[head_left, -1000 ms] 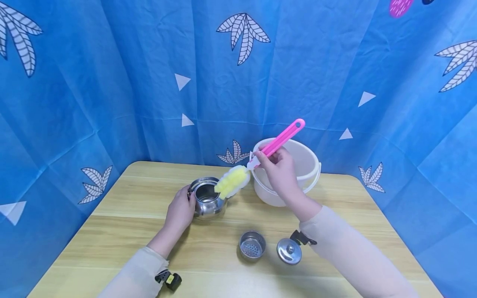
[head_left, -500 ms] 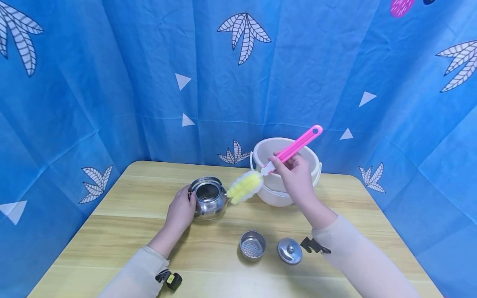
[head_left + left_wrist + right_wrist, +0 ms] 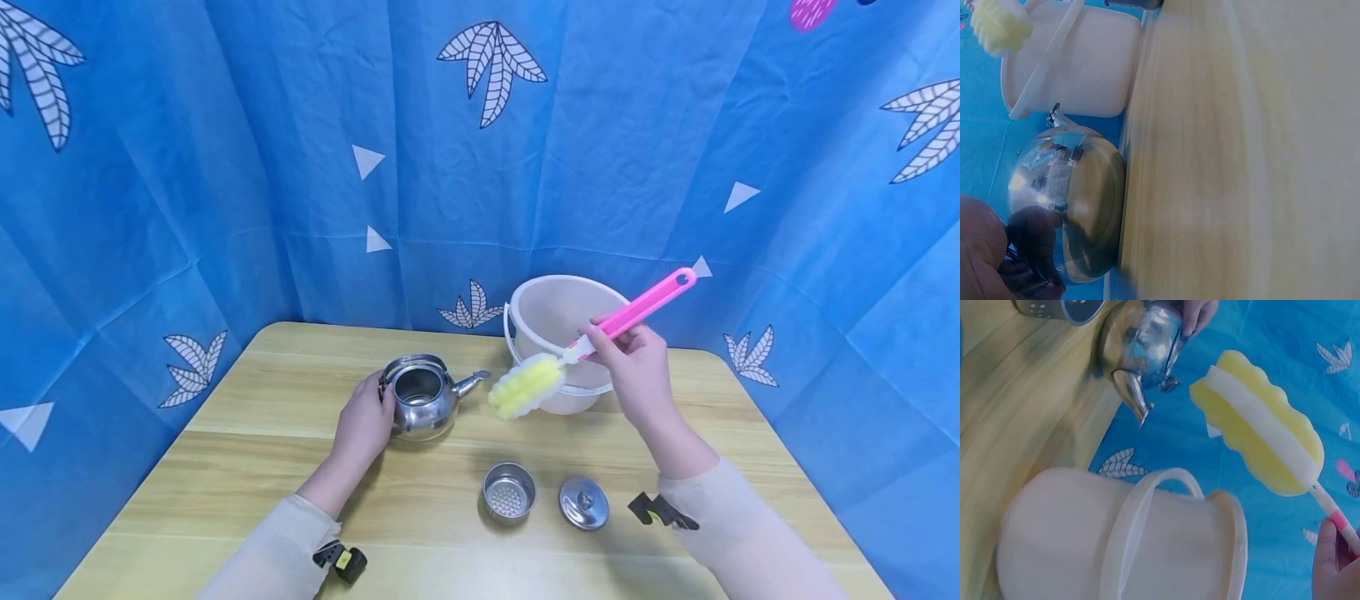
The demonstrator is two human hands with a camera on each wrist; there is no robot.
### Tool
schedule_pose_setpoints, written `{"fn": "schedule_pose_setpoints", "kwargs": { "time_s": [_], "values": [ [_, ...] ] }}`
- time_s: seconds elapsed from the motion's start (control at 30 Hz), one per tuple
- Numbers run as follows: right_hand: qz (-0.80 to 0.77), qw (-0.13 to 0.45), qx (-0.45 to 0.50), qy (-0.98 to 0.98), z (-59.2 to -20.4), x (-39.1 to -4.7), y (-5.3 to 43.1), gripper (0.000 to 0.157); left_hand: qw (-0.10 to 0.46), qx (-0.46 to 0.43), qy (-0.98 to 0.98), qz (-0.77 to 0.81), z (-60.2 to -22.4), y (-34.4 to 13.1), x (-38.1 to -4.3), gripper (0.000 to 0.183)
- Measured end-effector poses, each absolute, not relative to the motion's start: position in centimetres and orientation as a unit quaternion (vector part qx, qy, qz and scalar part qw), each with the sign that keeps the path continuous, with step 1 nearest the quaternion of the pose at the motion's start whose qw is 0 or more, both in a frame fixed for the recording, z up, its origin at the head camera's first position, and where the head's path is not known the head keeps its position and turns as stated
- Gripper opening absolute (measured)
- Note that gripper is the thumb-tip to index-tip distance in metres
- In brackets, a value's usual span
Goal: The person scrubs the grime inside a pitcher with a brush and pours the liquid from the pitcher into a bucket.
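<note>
Gripping kettle (image 3: 426, 419) by its side in left hand (image 3: 365, 419), upright on table (image 3: 247, 467)
Pinching brush (image 3: 542, 377) near its neck in right hand (image 3: 642, 371), aloft by bucket (image 3: 550, 312), touching neither bucket nor kettle
Could jolt kettle by swinging brush into spout (image 3: 467, 385); might let brush twist through so narrow a pinch
Versus half a second ago: shifted rightward with brush, uncovering spout; seeing no clear kettle movement

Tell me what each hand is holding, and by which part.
The right hand holds the sponge brush by its pink handle, close to the white neck. The left hand grips the metal kettle by the side opposite its spout.
</note>
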State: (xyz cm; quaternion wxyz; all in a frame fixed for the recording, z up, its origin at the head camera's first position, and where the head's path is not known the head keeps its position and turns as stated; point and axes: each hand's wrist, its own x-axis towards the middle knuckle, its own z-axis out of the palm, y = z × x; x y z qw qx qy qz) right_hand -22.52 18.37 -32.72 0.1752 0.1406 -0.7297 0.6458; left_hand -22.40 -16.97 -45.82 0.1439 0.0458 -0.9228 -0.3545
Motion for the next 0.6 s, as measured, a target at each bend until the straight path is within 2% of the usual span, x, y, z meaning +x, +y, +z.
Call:
{"fn": "schedule_pose_setpoints", "kwargs": {
  "time_s": [0.4, 0.6],
  "values": [
    [0.683, 0.146, 0.111, -0.707, -34.0, -22.3, 22.0, 0.019, 0.147, 0.046, -0.921, -0.357, -45.9, -17.0, -22.4, 0.049],
    [0.691, 0.133, 0.092, -0.704, -34.2, -21.9, 23.5, 0.021, 0.147, 0.044, -0.921, -0.358, -45.9, -17.0, -22.4, 0.049]
  ]
}}
